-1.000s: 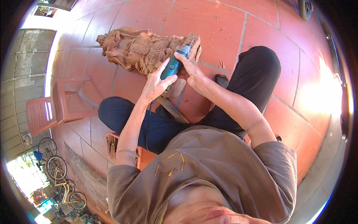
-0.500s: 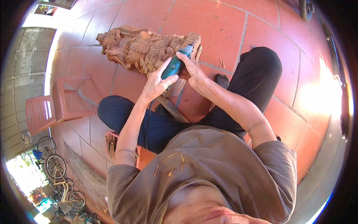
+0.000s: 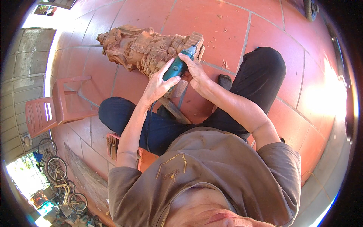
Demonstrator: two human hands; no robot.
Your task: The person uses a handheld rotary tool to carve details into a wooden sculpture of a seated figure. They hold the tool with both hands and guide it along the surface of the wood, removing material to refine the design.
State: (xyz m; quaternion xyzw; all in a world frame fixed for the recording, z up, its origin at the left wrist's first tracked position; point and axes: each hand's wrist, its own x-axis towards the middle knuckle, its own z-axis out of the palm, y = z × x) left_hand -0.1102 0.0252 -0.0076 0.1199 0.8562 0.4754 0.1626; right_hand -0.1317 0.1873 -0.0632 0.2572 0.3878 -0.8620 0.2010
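Note:
A teal die grinder (image 3: pixel 175 69) is held between my two hands, its tip pointing up and right at the base end of a carved wooden statue (image 3: pixel 147 47). My left hand (image 3: pixel 159 83) grips the rear of the tool's body, thumb on top. Around the front part, near the collar, my right hand (image 3: pixel 195 71) is closed. The statue lies on its side, its detailed figure stretching to the left and its flat base at the right. Whether the tip touches the wood is too small to tell. A dark cord (image 3: pixel 150 125) runs from the tool down past my left forearm.
Under the tool is a wooden support (image 3: pixel 174 109) between my legs. A reddish plastic chair (image 3: pixel 64 102) stands left, and a tray of chisels (image 3: pixel 112 145) sits by my left thigh. Bicycles (image 3: pixel 56 168) are at the lower left. Wood chips (image 3: pixel 225 64) lie on the tiled floor.

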